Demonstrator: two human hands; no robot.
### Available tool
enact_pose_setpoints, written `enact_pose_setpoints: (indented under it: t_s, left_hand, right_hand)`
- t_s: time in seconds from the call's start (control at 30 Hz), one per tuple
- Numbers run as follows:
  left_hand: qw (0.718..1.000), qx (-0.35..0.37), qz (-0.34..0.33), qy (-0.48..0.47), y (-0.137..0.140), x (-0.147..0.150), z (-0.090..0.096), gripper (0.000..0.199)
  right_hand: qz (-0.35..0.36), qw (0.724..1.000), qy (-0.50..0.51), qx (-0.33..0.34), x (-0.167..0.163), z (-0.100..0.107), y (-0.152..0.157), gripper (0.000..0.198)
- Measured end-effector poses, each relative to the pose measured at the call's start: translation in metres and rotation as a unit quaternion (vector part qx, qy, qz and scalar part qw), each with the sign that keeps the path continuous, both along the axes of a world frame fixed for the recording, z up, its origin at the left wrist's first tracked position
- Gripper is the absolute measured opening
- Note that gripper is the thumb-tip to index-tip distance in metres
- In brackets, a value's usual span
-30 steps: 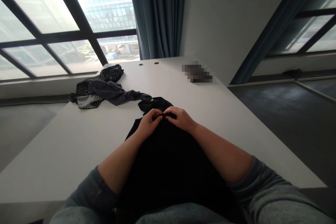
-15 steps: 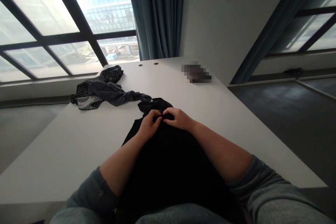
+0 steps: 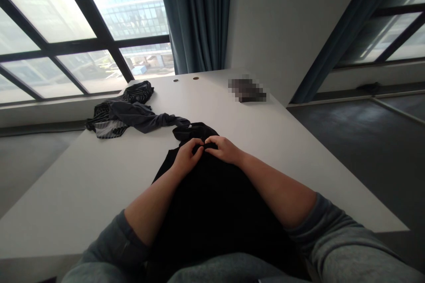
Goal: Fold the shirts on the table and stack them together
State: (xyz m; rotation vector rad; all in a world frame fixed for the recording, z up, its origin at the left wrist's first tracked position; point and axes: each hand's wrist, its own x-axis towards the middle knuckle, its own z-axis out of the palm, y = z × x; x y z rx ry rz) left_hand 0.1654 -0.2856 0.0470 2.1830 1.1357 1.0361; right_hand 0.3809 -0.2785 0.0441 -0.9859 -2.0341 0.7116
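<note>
Black garment (image 3: 219, 208) spread on white table (image 3: 99, 185), extending toward the wearer's torso. Left hand (image 3: 188, 155) and right hand (image 3: 225, 149), side by side near its bunched far end, each pinch the fabric. Beyond, leftward: crumpled grey cloth (image 3: 134, 116), striped cloth (image 3: 139, 92).

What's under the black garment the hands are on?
The white table shows on both sides of the black garment, so it likely continues beneath. The grey cloth reaches the garment's far edge; whether it runs underneath is hidden. Anything else there is covered.
</note>
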Motion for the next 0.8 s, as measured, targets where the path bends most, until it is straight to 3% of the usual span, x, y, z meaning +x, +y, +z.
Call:
enact_pose_setpoints:
  t_s: [0.13, 0.3, 0.67, 0.8]
  left_hand:
    - [0.999, 0.02, 0.006, 0.043, 0.0, 0.001, 0.001, 0.019]
    - [0.996, -0.017, 0.054, 0.066, -0.004, 0.004, 0.007, 0.008]
    - [0.984, 0.047, -0.029, 0.169, 0.001, -0.004, 0.02, 0.017]
    - [0.99, -0.005, 0.003, 0.141, -0.002, -0.002, 0.019, 0.012]
  right_hand:
    - [0.004, 1.0, -0.003, -0.009, 0.001, -0.001, 0.0, 0.017]
    - [0.007, 1.0, -0.008, -0.017, 0.0, -0.002, 0.001, 0.016]
    - [-0.012, 1.0, -0.021, -0.015, -0.001, -0.005, 0.001, 0.015]
    - [-0.003, 1.0, -0.024, -0.011, -0.002, -0.004, 0.0, 0.017]
